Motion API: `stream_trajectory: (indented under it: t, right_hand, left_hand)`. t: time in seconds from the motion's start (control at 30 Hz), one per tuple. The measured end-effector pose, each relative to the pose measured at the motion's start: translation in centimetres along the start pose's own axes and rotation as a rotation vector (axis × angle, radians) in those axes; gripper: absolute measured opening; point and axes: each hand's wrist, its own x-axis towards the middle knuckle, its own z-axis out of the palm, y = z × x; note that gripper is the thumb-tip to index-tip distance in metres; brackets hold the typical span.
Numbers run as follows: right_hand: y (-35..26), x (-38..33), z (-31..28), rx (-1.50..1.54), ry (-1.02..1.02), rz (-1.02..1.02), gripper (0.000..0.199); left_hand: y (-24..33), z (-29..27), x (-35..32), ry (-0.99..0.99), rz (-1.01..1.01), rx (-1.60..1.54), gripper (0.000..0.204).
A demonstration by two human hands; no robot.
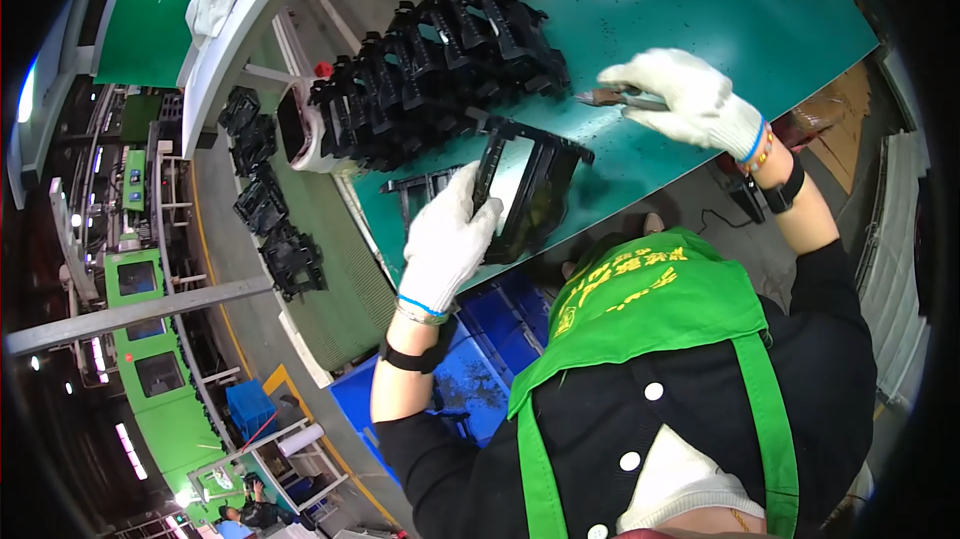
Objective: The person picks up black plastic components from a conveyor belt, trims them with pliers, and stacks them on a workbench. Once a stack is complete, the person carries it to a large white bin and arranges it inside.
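My left hand (447, 244), in a white knit glove, is closed on the left edge of a black plastic frame (545, 189). The frame is tilted above the near side of the green tabletop (690, 9). In my gloved right hand (690, 99) is a pair of nippers (610, 97), its jaws pointing left toward the frame but apart from it. Beyond the frame, a row of similar black plastic frames (430, 59) stands packed together along the table's left side. Part of another black piece shows on the table behind my left hand.
Left of the table runs a green conveyor belt (345, 304) with several black parts (285, 254) on it. Blue bins (470, 379) sit below the near table edge, by my left forearm. Dark scraps dot the tabletop. Another person (258, 512) is far off at lower left, near green machines (165, 409).
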Motion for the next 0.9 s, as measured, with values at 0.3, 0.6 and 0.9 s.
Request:
stream_trajectory:
  t: [0.3,0.6,0.9]
  right_hand:
    - [-1.3,-3.0,8.3,0.114,0.464,0.002,0.049]
    - [-3.0,-2.4,9.8,0.123,0.640,-0.087,0.059]
    - [-1.6,-3.1,11.9,0.455,0.456,0.003,0.048]
  left_hand:
    - [1.4,6.4,-3.3,0.469,-0.496,-1.523,0.035]
    - [5.1,6.8,-2.9,0.631,-0.861,-1.799,0.037]
    - [3.7,10.6,-3.9,0.624,-0.349,-0.990,0.036]
